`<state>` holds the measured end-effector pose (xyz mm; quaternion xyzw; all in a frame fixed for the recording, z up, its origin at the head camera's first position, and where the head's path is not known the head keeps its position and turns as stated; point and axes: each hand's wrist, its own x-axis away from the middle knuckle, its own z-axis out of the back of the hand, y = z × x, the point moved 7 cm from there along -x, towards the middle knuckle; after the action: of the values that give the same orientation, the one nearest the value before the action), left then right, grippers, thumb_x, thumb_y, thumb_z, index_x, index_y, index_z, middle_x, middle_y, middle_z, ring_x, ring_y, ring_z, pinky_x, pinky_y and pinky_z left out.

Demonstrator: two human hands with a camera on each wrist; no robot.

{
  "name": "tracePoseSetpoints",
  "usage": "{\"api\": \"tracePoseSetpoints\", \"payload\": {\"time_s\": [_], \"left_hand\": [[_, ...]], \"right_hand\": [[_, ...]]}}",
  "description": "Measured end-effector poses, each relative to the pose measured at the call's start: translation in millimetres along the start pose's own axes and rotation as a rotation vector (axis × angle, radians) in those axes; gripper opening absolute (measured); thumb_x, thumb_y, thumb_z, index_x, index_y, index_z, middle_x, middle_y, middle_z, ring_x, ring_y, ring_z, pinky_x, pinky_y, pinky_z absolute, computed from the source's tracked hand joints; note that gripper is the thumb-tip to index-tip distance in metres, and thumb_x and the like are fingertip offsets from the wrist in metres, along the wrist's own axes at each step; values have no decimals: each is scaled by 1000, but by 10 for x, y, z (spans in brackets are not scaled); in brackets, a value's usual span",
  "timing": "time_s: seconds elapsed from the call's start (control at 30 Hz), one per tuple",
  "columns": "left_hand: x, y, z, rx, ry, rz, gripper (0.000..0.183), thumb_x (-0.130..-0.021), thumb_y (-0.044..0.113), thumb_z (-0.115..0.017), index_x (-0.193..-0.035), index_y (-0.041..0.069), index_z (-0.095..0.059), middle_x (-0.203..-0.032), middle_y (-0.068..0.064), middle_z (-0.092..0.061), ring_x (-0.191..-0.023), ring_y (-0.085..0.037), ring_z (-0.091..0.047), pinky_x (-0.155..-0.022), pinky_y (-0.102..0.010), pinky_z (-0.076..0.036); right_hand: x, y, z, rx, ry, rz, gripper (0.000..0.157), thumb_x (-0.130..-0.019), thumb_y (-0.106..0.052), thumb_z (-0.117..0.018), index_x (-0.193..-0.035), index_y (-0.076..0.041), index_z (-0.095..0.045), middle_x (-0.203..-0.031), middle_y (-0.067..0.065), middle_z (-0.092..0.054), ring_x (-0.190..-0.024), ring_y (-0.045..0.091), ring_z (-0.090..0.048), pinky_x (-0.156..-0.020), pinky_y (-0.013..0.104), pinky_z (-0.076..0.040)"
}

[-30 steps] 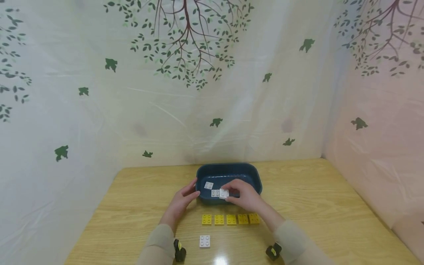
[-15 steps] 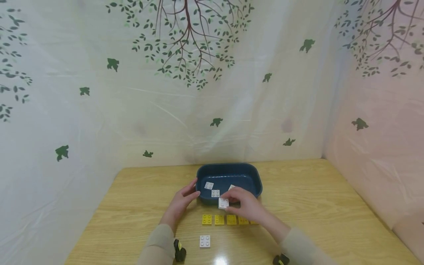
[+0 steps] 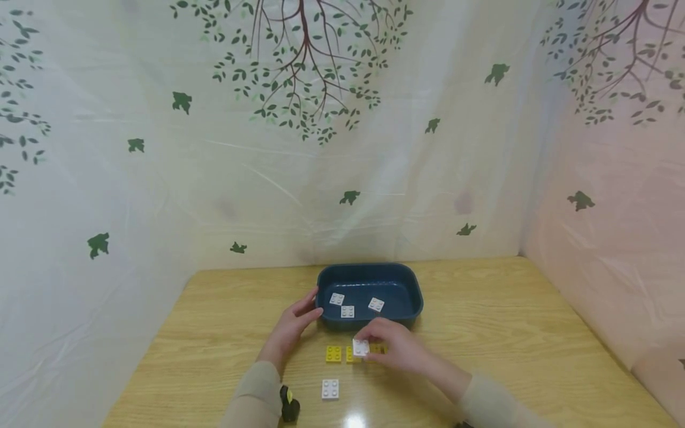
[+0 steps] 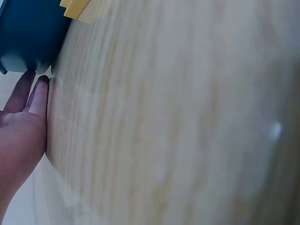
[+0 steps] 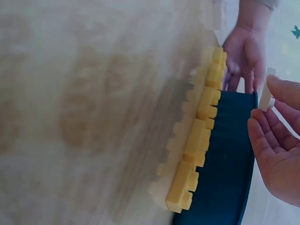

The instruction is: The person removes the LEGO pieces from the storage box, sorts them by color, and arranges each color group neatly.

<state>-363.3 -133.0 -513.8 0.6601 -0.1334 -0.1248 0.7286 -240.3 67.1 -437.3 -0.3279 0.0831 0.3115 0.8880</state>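
My right hand (image 3: 398,348) pinches a white building brick (image 3: 361,348) between thumb and fingers, held above the row of yellow bricks (image 3: 333,354). In the right wrist view the same white brick (image 5: 267,90) shows edge-on at the fingertips. My left hand (image 3: 293,327) rests with fairly straight fingers against the left end of a dark blue bin (image 3: 369,324); the left wrist view has those fingers (image 4: 40,96) right at the bin's side. Three white bricks lie inside the bin, one of them (image 3: 376,304) toward the right. Another white brick (image 3: 330,389) lies on the table in front of the row.
The wooden table (image 3: 241,309) carries everything and meets a leaf-patterned curtain (image 3: 299,220) at the back and sides. Several yellow bricks (image 5: 197,140) stand in line along the bin's near side, partly covered by my right hand in the head view.
My right hand has carried the white brick out of the bin and toward me, over the yellow row. A white brick inside the bin has come into view. The left hand stays put.
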Motion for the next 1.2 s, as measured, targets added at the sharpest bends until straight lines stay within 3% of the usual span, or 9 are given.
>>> {"api": "tracePoseSetpoints", "payload": {"time_s": [0.2,0.5,0.83,1.2], "left_hand": [[-11,3,11,2,-5,8,58,-97,23,-66,-151,28,-44,-152,-9,-44,-142,-31,-36,-114,-58,-25],[-25,-6,14,0,-7,8,58,-97,21,-65,-151,28,-45,-152,-11,-44,-142,-31,-35,-114,-56,-25],[-26,-7,5,0,-7,7,58,-97,22,-65,-151,27,-44,-153,-10,-43,-142,-31,-35,-114,-57,-25],[12,-6,-12,9,1,2,59,-96,21,-66,-151,26,-44,-153,-9,-43,-142,-31,-35,-114,-56,-25]], "right_hand": [[46,18,-109,-22,-56,-56,31,-80,-14,-82,-109,-14,-72,-103,-10,-64,-90,6,-58,-80,23,-52],[105,-13,-270,-72,-130,-11,32,-80,-12,-82,-110,-15,-70,-108,-9,-64,-96,5,-58,-86,26,-51],[139,-82,-377,-72,-206,-34,31,-81,-18,-82,-110,-19,-71,-106,-14,-63,-96,2,-56,-87,26,-49],[182,-18,-469,-54,-302,-151,32,-81,-28,-82,-110,-27,-70,-102,-21,-58,-91,0,-52,-85,24,-48]]}}
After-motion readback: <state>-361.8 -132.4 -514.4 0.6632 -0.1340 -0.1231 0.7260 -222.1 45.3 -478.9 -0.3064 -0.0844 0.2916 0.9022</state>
